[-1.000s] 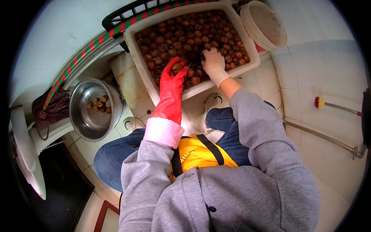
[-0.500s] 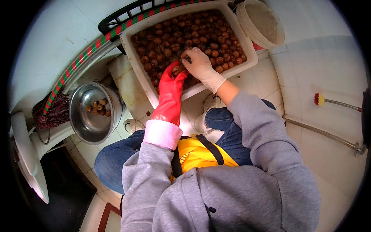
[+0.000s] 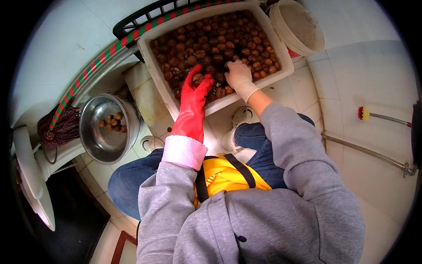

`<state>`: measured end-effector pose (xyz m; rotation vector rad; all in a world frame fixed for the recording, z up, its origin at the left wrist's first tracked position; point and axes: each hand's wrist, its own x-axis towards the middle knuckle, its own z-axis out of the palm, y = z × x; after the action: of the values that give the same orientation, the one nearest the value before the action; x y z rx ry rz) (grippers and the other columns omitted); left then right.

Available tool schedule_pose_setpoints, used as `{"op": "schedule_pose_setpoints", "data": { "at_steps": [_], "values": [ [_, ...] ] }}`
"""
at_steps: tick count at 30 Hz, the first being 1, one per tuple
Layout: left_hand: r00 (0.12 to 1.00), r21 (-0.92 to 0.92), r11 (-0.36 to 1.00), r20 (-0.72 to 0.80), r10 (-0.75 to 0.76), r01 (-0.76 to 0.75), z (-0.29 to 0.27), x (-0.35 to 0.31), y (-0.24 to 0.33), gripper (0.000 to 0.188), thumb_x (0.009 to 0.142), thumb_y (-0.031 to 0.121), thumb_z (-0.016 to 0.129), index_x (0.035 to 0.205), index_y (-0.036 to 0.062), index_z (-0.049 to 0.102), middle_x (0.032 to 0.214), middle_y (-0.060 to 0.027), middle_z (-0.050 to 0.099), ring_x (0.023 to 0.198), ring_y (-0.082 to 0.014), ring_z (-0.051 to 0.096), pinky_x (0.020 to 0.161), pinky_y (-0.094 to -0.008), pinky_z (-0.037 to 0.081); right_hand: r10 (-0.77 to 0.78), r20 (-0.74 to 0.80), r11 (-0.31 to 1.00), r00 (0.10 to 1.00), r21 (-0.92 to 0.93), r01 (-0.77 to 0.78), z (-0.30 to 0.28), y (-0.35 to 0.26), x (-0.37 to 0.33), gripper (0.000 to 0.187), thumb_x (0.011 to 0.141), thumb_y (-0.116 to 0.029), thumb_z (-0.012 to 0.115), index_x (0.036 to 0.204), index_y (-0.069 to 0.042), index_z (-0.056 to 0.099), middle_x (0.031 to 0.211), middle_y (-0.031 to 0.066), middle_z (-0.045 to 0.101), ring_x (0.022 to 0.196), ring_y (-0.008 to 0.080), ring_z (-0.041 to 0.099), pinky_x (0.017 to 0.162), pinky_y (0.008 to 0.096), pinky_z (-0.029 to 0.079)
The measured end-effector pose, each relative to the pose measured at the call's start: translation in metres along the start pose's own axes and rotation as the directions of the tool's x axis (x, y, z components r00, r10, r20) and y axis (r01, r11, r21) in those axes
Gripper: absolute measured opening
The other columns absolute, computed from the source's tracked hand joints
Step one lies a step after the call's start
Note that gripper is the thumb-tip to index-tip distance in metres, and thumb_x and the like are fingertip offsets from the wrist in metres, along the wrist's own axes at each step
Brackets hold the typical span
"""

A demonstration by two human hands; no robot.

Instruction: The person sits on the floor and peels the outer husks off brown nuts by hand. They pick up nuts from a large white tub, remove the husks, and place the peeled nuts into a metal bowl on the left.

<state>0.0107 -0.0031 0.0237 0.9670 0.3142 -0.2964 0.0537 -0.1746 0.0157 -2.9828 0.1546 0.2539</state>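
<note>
So compared to half a second ago, the right hand (image 3: 240, 80) has pulled off the nut in the left and shifted right over the walnuts in the tub, fingers curled down among them, so I honestly can't tell if they've got one. The red-gloved left hand (image 3: 192, 97) has hardly moved, its fingers wrapped around one walnut (image 3: 198, 79) just above the near left part of the tub (image 3: 158, 72). Count-wise: one tub with way too many to number, one metal basin (image 3: 99, 141) with roughly seven walnuts (image 3: 118, 116), two gloves.
</note>
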Motion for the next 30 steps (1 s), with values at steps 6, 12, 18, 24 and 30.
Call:
{"op": "schedule_pose_setpoints", "data": {
  "at_steps": [6,12,18,24,30],
  "values": [
    [0.994,0.049,0.993,0.005,0.111,-0.112,-0.022,0.016,-0.025,0.063,0.08,0.003,0.073,0.137,0.0035,0.046,0.114,-0.0084,0.063,0.104,-0.0166,0.058,0.088,-0.0282,0.048,-0.379,-0.196,0.789,0.904,0.441,0.427,-0.028,-0.052,-0.013,0.026,0.08,-0.022,0.065,0.102,-0.009,0.065,0.105,0.0174,0.061,0.102,0.037,0.058,0.088,0.0448,0.048],
    [0.983,0.134,0.974,0.031,0.183,-0.185,0.001,0.005,-0.013,0.052,0.08,-0.007,0.068,0.129,0.0026,0.055,0.117,-0.0096,0.062,0.104,-0.0178,0.059,0.093,-0.0292,0.048,-0.267,-0.171,0.93,0.948,0.213,0.3,-0.015,-0.023,0.005,0.024,0.082,-0.022,0.065,0.102,-0.008,0.065,0.102,0.019,0.06,0.099,0.0379,0.059,0.083,0.0467,0.05],
    [0.995,-0.075,0.994,0.049,0.089,-0.085,0.002,-0.004,0.002,0.051,0.084,-0.004,0.065,0.133,0.004,0.052,0.122,-0.0112,0.059,0.106,-0.017,0.059,0.09,-0.0271,0.049,-0.021,-0.143,0.981,0.989,0.188,0.048,-0.005,-0.005,0.002,0.033,0.081,-0.025,0.069,0.109,-0.009,0.062,0.108,0.0192,0.058,0.1,0.0368,0.06,0.084,0.0463,0.051],
    [0.992,0.084,0.989,-0.02,0.122,-0.12,-0.003,0.0,0.0,0.05,0.085,0.005,0.069,0.132,0.0037,0.052,0.119,-0.0098,0.061,0.104,-0.0166,0.059,0.088,-0.029,0.049,-0.072,0.031,0.893,0.997,0.446,0.051,-0.003,-0.01,0.005,0.046,0.075,-0.025,0.072,0.114,-0.005,0.058,0.123,0.0202,0.054,0.114,0.0376,0.055,0.095,0.0424,0.047],
    [0.948,0.243,0.922,-0.03,0.318,-0.301,-0.013,0.01,-0.028,0.055,0.08,0.0,0.069,0.131,0.0009,0.051,0.122,-0.0111,0.059,0.109,-0.0195,0.057,0.096,-0.0318,0.045,-0.467,-0.118,0.769,0.876,0.434,0.468,-0.027,-0.059,-0.031,0.035,0.08,-0.02,0.068,0.11,-0.005,0.059,0.106,0.0181,0.059,0.104,0.0373,0.057,0.091,0.0439,0.047]
  ]
}}
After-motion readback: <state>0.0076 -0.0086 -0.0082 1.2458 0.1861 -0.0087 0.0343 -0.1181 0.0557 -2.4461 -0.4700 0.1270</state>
